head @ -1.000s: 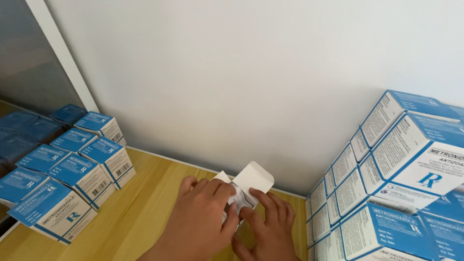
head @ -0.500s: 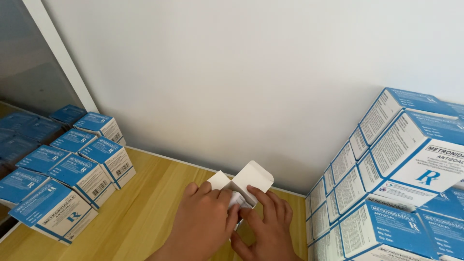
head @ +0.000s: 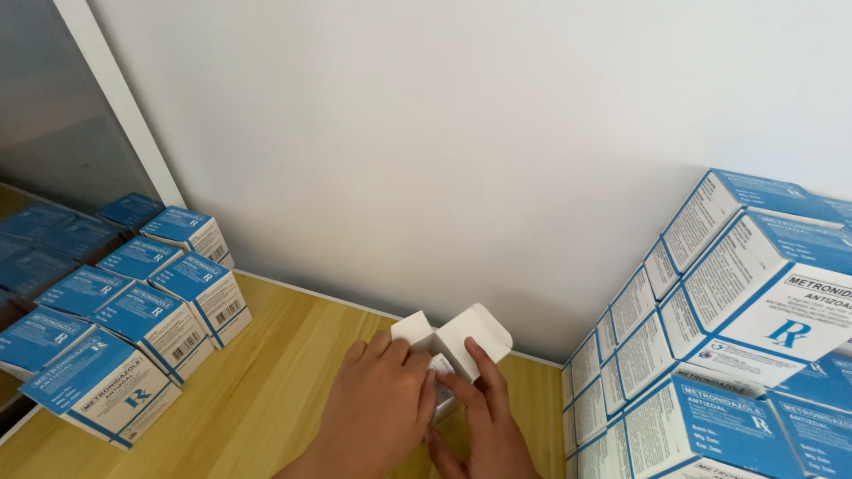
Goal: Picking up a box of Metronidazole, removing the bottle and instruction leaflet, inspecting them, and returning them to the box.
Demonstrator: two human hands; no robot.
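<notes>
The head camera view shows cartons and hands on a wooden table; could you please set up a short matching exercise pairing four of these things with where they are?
Things:
1. open white carton
2. stacked blue-and-white cartons
3. low rows of blue-and-white cartons
4. mirror

Places:
A. upper left, against the wall
B. between left hand and right hand
C. piled high at the right
D. on the wooden table, left side

Pairs: 1-B, 2-C, 3-D, 4-A

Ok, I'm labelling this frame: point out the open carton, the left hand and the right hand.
open carton [head: 479,333], head view, raised white flap.
left hand [head: 382,408], head view, back of hand.
right hand [head: 484,417], head view, back of hand.
</notes>
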